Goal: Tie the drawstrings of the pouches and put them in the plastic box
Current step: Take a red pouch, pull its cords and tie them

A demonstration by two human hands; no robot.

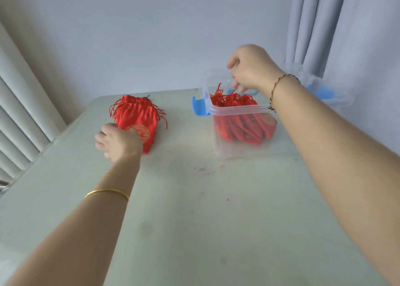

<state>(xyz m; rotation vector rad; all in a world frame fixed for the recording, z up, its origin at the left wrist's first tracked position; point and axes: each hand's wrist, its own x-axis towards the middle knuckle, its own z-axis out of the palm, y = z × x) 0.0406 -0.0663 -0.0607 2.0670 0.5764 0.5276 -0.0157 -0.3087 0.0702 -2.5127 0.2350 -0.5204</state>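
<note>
A stack of red drawstring pouches (pixel 138 114) with a gold round pattern lies on the table at the back left. My left hand (pixel 118 141) rests on the near edge of that stack, fingers spread; whether it grips a pouch is hidden. A clear plastic box (pixel 238 110) with blue clips stands at the back right and holds several red pouches (pixel 244 125) standing on end. My right hand (pixel 251 69) hovers over the box's opening with fingers loosely curled downward and nothing visible in them.
The pale table (pixel 194 210) carries small red lint specks near its middle. A clear lid with a blue clip (pixel 324 93) lies behind the box, partly hidden by my right arm. Curtains hang at the right, a ribbed panel at the left.
</note>
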